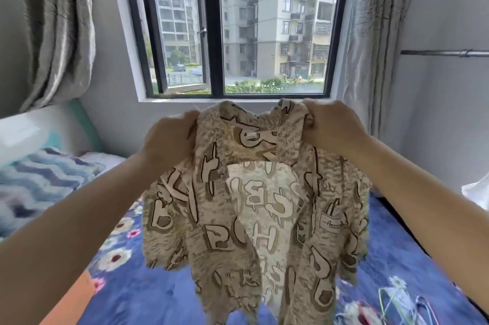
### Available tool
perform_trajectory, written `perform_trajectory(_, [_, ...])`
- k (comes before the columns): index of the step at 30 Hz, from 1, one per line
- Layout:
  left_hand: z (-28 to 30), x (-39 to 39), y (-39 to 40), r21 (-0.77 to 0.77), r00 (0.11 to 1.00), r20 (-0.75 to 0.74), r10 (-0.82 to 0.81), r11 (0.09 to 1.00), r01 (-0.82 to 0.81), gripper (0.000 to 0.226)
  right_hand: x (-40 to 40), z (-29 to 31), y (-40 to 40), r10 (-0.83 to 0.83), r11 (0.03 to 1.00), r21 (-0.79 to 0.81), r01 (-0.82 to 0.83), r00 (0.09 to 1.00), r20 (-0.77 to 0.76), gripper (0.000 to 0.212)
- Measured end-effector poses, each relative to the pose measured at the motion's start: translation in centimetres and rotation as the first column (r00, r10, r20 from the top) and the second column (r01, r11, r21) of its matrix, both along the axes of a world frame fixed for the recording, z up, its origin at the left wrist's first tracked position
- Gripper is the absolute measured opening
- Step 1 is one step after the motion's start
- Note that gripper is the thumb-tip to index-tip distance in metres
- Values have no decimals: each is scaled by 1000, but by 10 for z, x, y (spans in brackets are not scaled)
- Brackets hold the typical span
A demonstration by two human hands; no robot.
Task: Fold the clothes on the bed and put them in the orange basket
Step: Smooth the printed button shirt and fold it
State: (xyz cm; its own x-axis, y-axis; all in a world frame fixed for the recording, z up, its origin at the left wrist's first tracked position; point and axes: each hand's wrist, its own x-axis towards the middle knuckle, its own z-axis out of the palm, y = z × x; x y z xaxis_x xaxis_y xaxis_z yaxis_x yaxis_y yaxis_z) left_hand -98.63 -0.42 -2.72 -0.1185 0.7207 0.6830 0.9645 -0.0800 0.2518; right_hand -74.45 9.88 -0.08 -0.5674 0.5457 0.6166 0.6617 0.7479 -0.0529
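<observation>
Held up before the window: beige short-sleeved shirt printed with large cream letters (254, 205), hanging open above the blue floral bedsheet (148, 293). Gripped at its shoulders, left hand (169, 139) and right hand (333, 126) both pinching the fabric.

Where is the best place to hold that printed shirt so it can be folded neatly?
At the shoulders beside the collar, from above, as the left hand and right hand pinch it now. Held there, the shirt hangs open and fairly flat above the bed, probably easy to lay down.
</observation>
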Motion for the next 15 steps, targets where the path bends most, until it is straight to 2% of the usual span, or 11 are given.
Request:
perform_trajectory(1, [0, -1, -11, -93, 997, -73, -29, 995, 23, 50, 2, 1, -9, -19, 1000, 16, 19, 1000, 23, 28])
perform_trajectory(2, [1, -3, -24, -116, 993, -116, -15, 993, 2, 51, 2, 3, -21, -32, 999, 38, 31, 999, 35, 34])
perform_trajectory(5, [5, -10, -54, 41, 958, -285, 36, 999, -26, 47, 0, 7, -55, -67, 996, 63, 64, 996, 51, 43])
perform_trajectory(7, [10, -13, -72, 69, 937, -348, 34, 998, -11, 40, -4, 12, -77, -81, 995, 57, 79, 996, 34, 52])
perform_trajectory(9, [13, -17, -95, 47, 926, -376, 40, 999, -24, 32, -11, 10, -101, -97, 994, 55, 96, 995, 13, 64])
perform_trajectory(12, [15, -19, -117, -45, 924, -370, 91, 992, -116, 31, -17, 2, -129, -143, 988, 61, 144, 989, -22, 61])
perform_trajectory(15, [14, -26, -132, -109, 917, -372, 148, 974, -201, 25, -24, -6, -146, -176, 983, 55, 175, 984, 9, 68])
